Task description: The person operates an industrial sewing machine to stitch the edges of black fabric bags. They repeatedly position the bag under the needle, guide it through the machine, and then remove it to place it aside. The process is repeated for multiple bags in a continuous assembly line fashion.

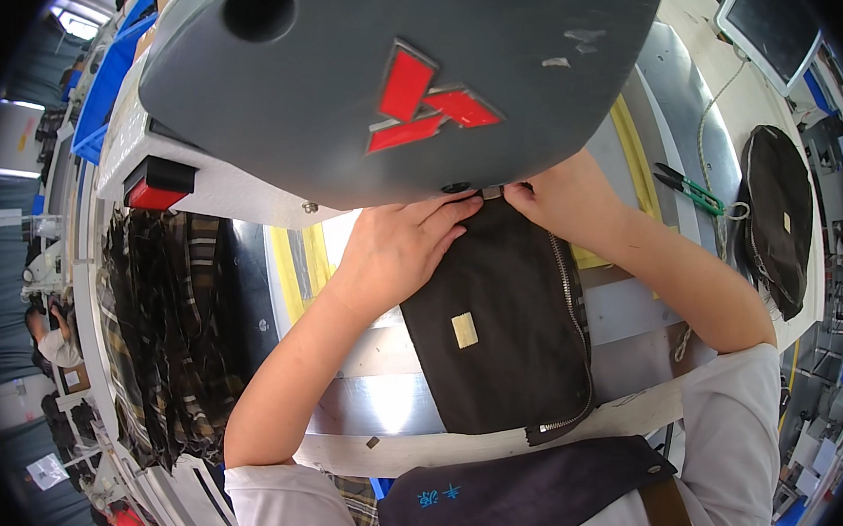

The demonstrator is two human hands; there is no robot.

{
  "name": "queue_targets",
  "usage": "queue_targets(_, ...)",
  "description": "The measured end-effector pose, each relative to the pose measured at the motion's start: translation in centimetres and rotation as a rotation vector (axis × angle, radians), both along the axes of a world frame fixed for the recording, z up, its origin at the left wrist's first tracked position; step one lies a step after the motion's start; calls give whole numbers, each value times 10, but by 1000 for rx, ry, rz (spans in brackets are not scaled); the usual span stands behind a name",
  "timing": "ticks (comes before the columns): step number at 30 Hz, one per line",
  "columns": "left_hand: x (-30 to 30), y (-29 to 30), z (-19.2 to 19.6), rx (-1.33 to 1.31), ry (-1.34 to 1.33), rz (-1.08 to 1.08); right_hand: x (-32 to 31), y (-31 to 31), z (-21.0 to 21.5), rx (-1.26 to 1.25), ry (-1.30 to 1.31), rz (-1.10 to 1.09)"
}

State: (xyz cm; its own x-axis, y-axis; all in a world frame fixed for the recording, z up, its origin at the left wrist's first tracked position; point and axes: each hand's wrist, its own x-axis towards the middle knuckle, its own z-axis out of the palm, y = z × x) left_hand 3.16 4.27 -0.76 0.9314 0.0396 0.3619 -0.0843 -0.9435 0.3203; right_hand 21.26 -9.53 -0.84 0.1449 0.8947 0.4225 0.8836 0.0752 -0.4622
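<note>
A dark brown fabric piece (496, 317) lies in front of me, with a metal zipper (572, 303) along its right side and a small cream patch (464, 330). Its far end runs beneath a large grey machine head (326, 90). My left hand (398, 247) rests palm down at its far left edge, fingers stretched toward a small pale tab (491, 193). Beside that tab, my right hand (563, 200) is closed with its thumb on the far edge of the fabric. The machine head hides part of the right fingers and whatever lies underneath.
Plaid fabric strips (167, 333) hang in a pile at the left. On the right lie green-handled thread snips (691, 189) and another dark zippered piece (776, 219). A screen (770, 33) stands at the far right. Yellow strips (294, 269) mark the metal work surface.
</note>
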Motion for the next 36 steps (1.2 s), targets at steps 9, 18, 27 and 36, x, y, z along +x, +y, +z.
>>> queue_targets(9,1,2,1,88,-31,12,1,0,0,17,-101,29)
queue_targets(18,-5,-11,10,152,78,68,5,-4,-7,16,-418,164)
queue_targets(27,-6,-22,15,68,90,59,-6,-10,6,101,-477,116)
queue_targets(36,-8,-16,5,-33,66,55,-8,-22,0,-8,-458,173)
